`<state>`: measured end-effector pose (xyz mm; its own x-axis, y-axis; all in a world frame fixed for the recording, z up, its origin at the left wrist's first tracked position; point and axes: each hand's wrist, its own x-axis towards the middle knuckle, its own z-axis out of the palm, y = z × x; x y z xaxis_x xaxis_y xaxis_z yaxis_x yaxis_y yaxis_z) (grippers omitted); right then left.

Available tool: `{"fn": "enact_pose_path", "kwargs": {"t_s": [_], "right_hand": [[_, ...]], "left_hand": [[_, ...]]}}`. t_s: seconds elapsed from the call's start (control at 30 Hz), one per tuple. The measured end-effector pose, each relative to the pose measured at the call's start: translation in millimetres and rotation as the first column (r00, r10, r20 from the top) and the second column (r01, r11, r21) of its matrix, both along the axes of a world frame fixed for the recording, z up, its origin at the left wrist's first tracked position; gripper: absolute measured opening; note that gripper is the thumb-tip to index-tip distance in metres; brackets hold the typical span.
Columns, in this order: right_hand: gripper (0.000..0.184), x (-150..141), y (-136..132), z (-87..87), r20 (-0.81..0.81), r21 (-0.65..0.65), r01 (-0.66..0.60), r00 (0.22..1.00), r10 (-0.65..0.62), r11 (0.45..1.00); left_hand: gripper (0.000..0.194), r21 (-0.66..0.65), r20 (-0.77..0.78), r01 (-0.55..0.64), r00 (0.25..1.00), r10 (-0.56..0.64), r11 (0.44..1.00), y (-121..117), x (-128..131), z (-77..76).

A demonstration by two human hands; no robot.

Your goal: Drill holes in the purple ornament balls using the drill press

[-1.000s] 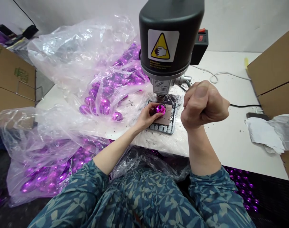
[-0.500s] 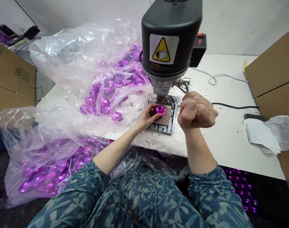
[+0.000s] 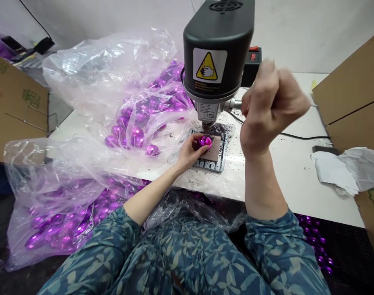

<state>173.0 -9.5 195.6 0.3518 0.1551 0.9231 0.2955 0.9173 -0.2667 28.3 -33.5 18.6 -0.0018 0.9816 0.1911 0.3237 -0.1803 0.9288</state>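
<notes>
My left hand (image 3: 190, 150) holds a shiny magenta bauble (image 3: 204, 142) down on a tan pad (image 3: 217, 148), just under the drill bit (image 3: 207, 128) of a black bench drill press (image 3: 216, 53). The pad lies on the press's metal base plate (image 3: 209, 164). Whether the bit touches the bauble is hidden from this angle. My right hand (image 3: 271, 106), raised and blurred by motion, is closed around the press's metal feed lever (image 3: 234, 104), right of the drill head.
A clear plastic bag (image 3: 98, 73) full of magenta baubles (image 3: 134, 137) heaps over the white table (image 3: 297, 172) left of the press. Black shavings are scattered around the base. Cardboard boxes (image 3: 349, 98) and crumpled white paper (image 3: 334, 172) stand at the right.
My right hand has swung up and to the right, carrying the feed lever round. The left hand and bauble stay nearly in place under the bit.
</notes>
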Motion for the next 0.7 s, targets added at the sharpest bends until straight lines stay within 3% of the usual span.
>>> {"fn": "enact_pose_path", "kwargs": {"t_s": [0.07, 0.13, 0.17, 0.23, 0.33, 0.4, 0.43, 0.5, 0.57, 0.63, 0.7], "right_hand": [[0.067, -2.8, 3.3, 13.2, -0.017, -0.082, 0.006, 1.000, -0.007, 0.997], [0.069, -4.7, 5.3, 18.8, -0.021, -0.106, 0.010, 1.000, -0.012, 0.994], [0.069, -5.5, 5.7, 19.4, -0.023, -0.096, 0.017, 1.000, -0.019, 0.995], [0.067, -7.0, 5.1, 18.6, -0.028, -0.070, 0.043, 0.999, -0.045, 0.997], [0.067, -8.5, 2.8, 17.5, -0.043, -0.076, 0.086, 0.995, -0.089, 0.993], [0.068, -8.4, 1.4, 17.9, -0.046, -0.112, 0.068, 0.996, -0.073, 0.991], [0.068, -7.9, 0.9, 18.2, -0.051, -0.115, 0.060, 0.996, -0.067, 0.991], [0.070, -6.8, 0.0, 18.4, -0.055, -0.111, 0.059, 0.996, -0.066, 0.992], [0.069, -5.8, -1.0, 17.7, -0.059, -0.102, 0.061, 0.996, -0.067, 0.993], [0.067, -5.5, -2.4, 16.4, -0.070, -0.091, 0.037, 0.997, -0.044, 0.995], [0.064, -5.8, -3.8, 14.9, -0.079, -0.076, 0.012, 0.997, -0.018, 0.997]], "left_hand": [[0.042, 0.089, -0.025, -0.035, 0.999, 0.037, 0.995, -22.2, 0.1, 2.9], [0.040, 0.268, -0.044, 0.083, 0.996, -0.073, 0.960, -54.7, -0.2, 3.1], [0.039, 0.363, -0.074, 0.202, 0.979, -0.188, 0.910, -73.1, -0.3, 1.1], [0.041, 0.458, -0.208, 0.474, 0.879, -0.428, 0.752, -108.8, 0.2, -8.4], [0.038, 0.267, -0.541, 0.774, 0.614, -0.575, 0.574, -147.4, 2.4, -32.9], [0.033, 0.080, -0.709, 0.843, 0.423, -0.564, 0.532, -159.1, 4.1, -49.2], [0.034, 0.029, -0.744, 0.845, 0.375, -0.552, 0.534, -160.9, 4.6, -55.4], [0.034, 0.051, -0.717, 0.827, 0.421, -0.556, 0.561, -156.8, 4.0, -61.8], [0.030, 0.176, -0.593, 0.759, 0.590, -0.548, 0.627, -139.8, -1.0, -59.1], [0.024, 0.279, -0.450, 0.608, 0.766, -0.458, 0.743, -106.5, -13.4, -48.2], [0.024, 0.287, -0.364, 0.349, 0.901, -0.235, 0.892, -57.9, -34.8, -32.4]]}}
